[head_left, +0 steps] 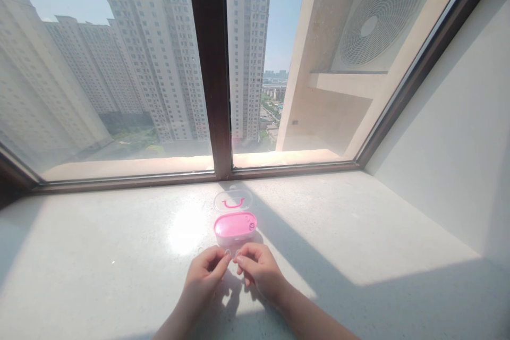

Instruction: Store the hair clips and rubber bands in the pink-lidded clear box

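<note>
A small pink case (pixel 235 225) lies open on the pale stone windowsill (pixel 358 223), its clear lid (pixel 233 199) folded back toward the window with a pink curved mark on it. Just in front of the case, my left hand (pixel 205 273) and my right hand (pixel 258 268) meet fingertip to fingertip. Both pinch a tiny clear item (pixel 232 253) between thumbs and forefingers; it is too small to name. The other fingers of each hand are curled in.
A dark window frame post (pixel 211 64) stands behind the case, with glass panes on both sides. A white wall (pixel 458 133) closes the sill on the right. Outside are tall buildings and an air-conditioner fan unit (pixel 374 21).
</note>
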